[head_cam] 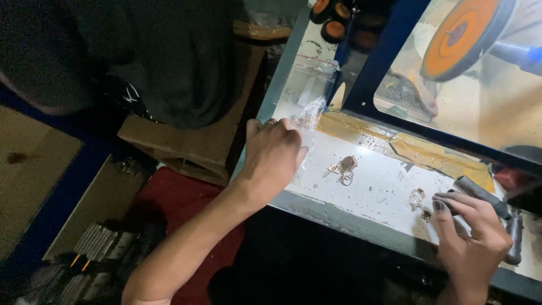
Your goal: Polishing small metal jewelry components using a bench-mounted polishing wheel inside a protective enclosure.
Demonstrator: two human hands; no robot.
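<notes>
The left hand (pixel 271 152) rests on a clear plastic bag (pixel 307 121) at the table's (pixel 372 189) left edge, fingers curled over the film, apparently pinching it. The right hand (pixel 468 237) presses a small ring (pixel 426 215) to the table with its fingertips, not clenched, beside a grey tool (pixel 485 197). Another ring (pixel 416 197) lies just beside it, and a cluster of rings (pixel 343 168) sits loose between the hands. Judging by this, most rings are still out of the bag, so the sorting seems early. An orange wheel (pixel 460 36) stands behind glass.
</notes>
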